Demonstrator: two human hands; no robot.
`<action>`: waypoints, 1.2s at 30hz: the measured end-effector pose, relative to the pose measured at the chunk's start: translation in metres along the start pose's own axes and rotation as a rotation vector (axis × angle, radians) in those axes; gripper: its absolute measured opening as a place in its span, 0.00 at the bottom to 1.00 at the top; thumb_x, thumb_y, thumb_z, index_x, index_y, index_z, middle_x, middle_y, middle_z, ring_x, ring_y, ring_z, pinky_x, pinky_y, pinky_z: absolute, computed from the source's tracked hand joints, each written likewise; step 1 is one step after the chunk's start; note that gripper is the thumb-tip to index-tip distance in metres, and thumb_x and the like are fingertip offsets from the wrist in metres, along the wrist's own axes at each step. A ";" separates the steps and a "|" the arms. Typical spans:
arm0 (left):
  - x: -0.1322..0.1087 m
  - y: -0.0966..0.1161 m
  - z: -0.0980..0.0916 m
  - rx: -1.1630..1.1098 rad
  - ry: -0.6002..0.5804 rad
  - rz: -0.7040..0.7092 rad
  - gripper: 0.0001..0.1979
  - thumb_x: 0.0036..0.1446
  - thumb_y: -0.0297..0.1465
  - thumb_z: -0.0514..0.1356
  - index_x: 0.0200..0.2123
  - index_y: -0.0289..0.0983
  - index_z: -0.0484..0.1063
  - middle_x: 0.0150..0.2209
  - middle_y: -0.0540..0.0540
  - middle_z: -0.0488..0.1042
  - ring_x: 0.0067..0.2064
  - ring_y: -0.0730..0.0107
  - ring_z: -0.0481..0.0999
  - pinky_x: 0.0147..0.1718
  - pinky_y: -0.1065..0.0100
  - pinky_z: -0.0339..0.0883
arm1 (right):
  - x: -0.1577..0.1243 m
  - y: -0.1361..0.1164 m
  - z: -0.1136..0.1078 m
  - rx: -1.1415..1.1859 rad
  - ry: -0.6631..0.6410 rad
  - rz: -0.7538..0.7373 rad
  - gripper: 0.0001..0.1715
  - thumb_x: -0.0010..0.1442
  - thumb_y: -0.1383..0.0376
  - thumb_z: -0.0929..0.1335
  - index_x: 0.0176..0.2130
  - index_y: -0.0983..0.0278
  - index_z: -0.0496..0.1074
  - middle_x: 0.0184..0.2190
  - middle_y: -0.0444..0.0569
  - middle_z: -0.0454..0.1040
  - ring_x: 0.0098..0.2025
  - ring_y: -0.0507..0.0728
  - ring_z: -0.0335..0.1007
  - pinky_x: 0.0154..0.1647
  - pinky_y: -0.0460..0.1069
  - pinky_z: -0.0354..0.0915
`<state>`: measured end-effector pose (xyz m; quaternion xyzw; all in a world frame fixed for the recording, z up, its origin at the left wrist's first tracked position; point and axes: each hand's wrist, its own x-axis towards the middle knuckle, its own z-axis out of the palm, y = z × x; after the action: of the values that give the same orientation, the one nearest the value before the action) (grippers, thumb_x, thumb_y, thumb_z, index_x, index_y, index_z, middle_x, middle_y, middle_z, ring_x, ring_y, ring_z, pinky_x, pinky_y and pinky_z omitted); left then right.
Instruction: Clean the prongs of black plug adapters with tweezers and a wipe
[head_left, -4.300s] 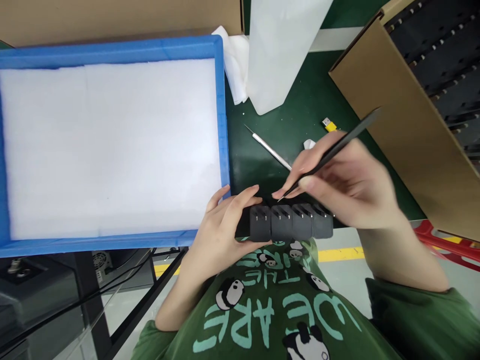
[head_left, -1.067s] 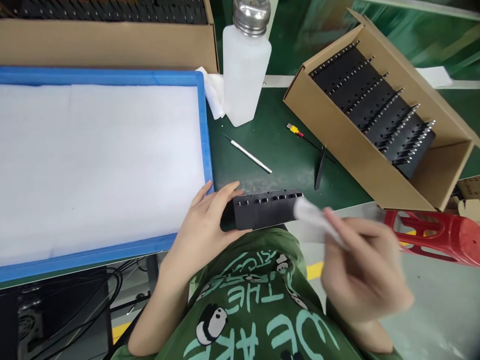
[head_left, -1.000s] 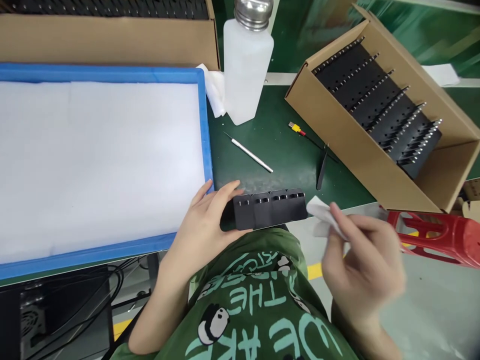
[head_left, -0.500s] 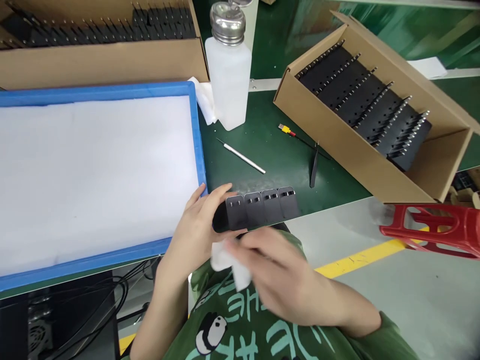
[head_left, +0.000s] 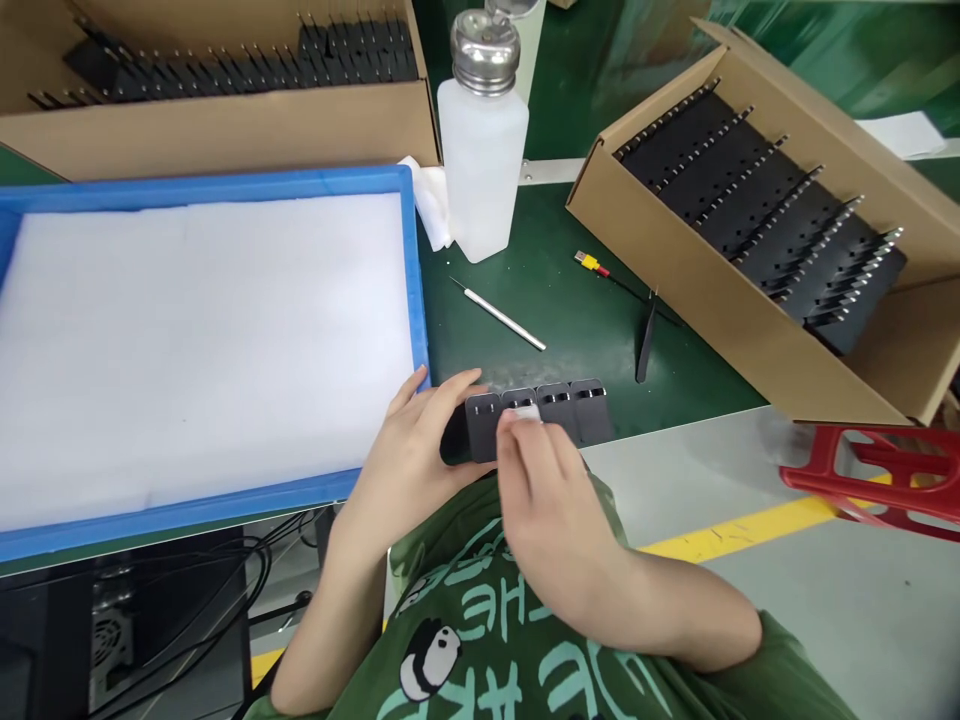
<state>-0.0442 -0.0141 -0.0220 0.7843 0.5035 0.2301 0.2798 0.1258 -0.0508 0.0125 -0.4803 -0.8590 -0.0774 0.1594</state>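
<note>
At the front edge of the green bench, my left hand (head_left: 416, 435) grips the left end of a row of black plates with small metal pins (head_left: 595, 412). Its fingers curl over the far edge, and the thumb side is near my body. My right hand (head_left: 559, 510) pinches a white wipe (head_left: 527, 412), pressed against the second plate from the left, just by its pins. Most of the wipe is hidden under the fingers. Beyond the plates lies a thin silver pen-like tool with a needle tip (head_left: 504, 319).
A blue-framed tray with a white lining (head_left: 416, 270) fills the left. Behind stand a white pump bottle (head_left: 484, 165) and a carton of pinned black parts (head_left: 225, 140). Another carton (head_left: 697, 290) sits right, near black tweezers (head_left: 646, 342) and a yellow-tipped cable (head_left: 592, 263). A red stool (head_left: 862, 475) stands on the floor.
My right hand has moved up from in front of my shirt, bringing the wipe onto the second plate. My left hand keeps its grip. The whole view has shifted slightly.
</note>
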 end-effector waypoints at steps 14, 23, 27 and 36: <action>0.010 0.051 0.005 0.445 -0.070 0.822 0.16 0.70 0.28 0.53 0.56 0.34 0.73 0.61 0.45 0.74 0.61 0.63 0.74 0.61 0.62 0.67 | 0.102 0.120 -0.003 0.905 -0.296 -0.329 0.18 0.65 0.75 0.64 0.45 0.63 0.80 0.40 0.49 0.75 0.42 0.53 0.74 0.41 0.49 0.69; 0.030 0.039 0.017 0.534 -0.183 0.720 0.23 0.73 0.24 0.42 0.67 0.32 0.60 0.69 0.48 0.62 0.69 0.70 0.63 0.67 0.66 0.58 | 0.123 0.118 0.021 0.953 -0.724 -0.702 0.19 0.70 0.72 0.63 0.31 0.68 0.78 0.31 0.45 0.64 0.33 0.48 0.64 0.34 0.44 0.63; 0.028 0.041 0.017 0.516 -0.173 0.696 0.23 0.72 0.25 0.44 0.66 0.34 0.62 0.68 0.50 0.63 0.69 0.71 0.63 0.68 0.66 0.57 | 0.120 0.134 0.016 0.890 -0.738 -0.693 0.19 0.71 0.70 0.62 0.33 0.66 0.79 0.31 0.45 0.65 0.33 0.49 0.63 0.34 0.45 0.63; 0.026 0.040 0.019 0.449 -0.180 0.694 0.23 0.71 0.24 0.49 0.66 0.30 0.61 0.69 0.45 0.63 0.69 0.67 0.63 0.67 0.64 0.59 | 0.088 0.183 0.003 0.856 -0.739 -0.551 0.21 0.73 0.61 0.60 0.44 0.60 0.81 0.39 0.52 0.75 0.40 0.54 0.72 0.39 0.48 0.69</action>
<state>0.0042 -0.0075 -0.0072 0.9658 0.2209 0.1259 0.0508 0.2378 0.1167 0.0365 -0.1302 -0.9045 0.4062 0.0043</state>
